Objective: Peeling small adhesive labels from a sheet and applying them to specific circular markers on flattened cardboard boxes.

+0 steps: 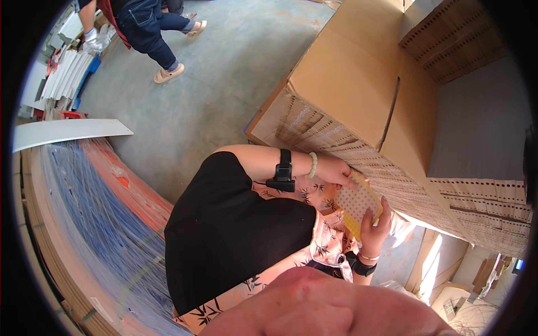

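A flat yellow piece [357,203] with rows of small dots across its pale face and a brighter yellow edge is held between my two hands, close to my body. My left hand [338,171], with a pale green bead bracelet and a black strap at the wrist, grips its upper end. The right hand [376,225] grasps the opposite end, thumb and a finger showing along its edge. What the piece is made of, I cannot tell. Just beyond both hands rises a tall stack of cardboard pieces [386,185] with hole-dotted edges.
Large brown cardboard [347,61] tops the stack at the right. Long bundles in blue plastic wrap [106,207] and orange wrap [131,182] lie at the left, beside a white panel [73,133]. Another person [148,28] stands on the grey floor [224,67] at the upper left.
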The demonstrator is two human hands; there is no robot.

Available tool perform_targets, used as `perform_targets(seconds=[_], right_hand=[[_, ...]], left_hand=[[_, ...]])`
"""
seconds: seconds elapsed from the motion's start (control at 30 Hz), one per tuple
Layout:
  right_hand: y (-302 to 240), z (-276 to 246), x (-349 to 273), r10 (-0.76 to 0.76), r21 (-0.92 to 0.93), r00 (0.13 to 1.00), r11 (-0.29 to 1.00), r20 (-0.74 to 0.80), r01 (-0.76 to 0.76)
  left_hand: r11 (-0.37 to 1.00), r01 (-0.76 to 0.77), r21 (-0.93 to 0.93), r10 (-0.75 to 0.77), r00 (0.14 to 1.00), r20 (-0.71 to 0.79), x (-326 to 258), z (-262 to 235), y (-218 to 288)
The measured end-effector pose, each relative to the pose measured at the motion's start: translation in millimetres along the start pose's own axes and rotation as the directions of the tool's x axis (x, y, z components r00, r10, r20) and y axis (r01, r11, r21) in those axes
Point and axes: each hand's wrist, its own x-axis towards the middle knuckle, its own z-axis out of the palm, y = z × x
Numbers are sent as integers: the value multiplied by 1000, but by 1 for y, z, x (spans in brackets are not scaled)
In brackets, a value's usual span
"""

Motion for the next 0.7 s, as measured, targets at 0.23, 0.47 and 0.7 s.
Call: perform_targets(seconds=[0.23,0.47,0.7], right_hand=[[2,0,-9,49,-11,993,999,-109,-50],[5,-13,-18,251,342,967,913,-38,-224],[6,-14,-18,102,26,994,995,-44,-101]], left_hand=[[975,-140,-171,124,987,-100,24,11,-3],[777,-2,-630,-101,987,-128,24,11,29],[512,185,-839,-158,980,120,41,23,16]])
